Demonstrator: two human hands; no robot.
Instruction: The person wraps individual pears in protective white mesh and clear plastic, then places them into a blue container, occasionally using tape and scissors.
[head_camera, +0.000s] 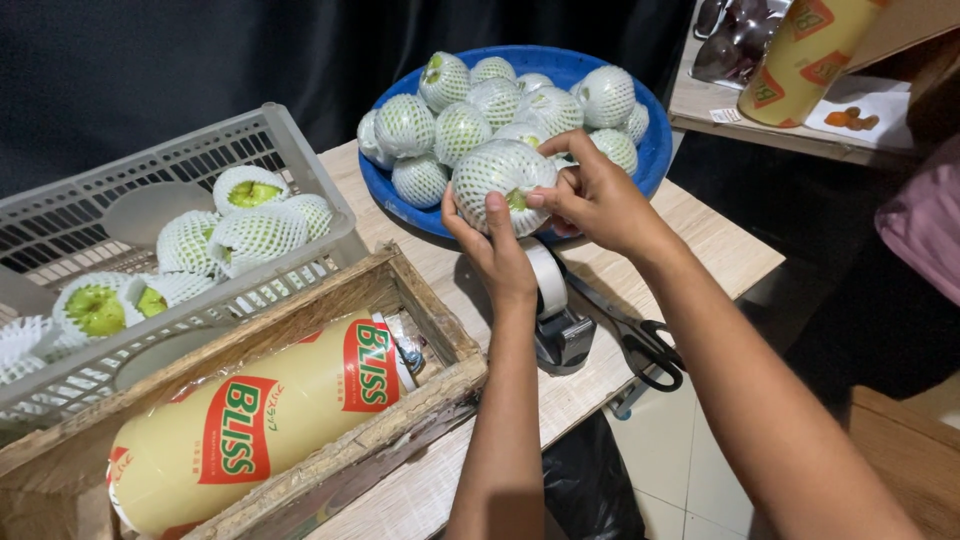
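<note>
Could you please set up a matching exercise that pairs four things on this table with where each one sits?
Things:
1. netted fruit in both hands
2. cling film roll
3. scissors
4. grey crate

Places:
A. lying in the wooden box
B. at the table's right edge, beside the tape dispenser
C. at the blue bowl's front rim
D. at the left, holding more netted fruit

Pairs: 1-C, 2-A, 3-B, 4-D. The left hand and right hand grip the fruit from both sides.
</note>
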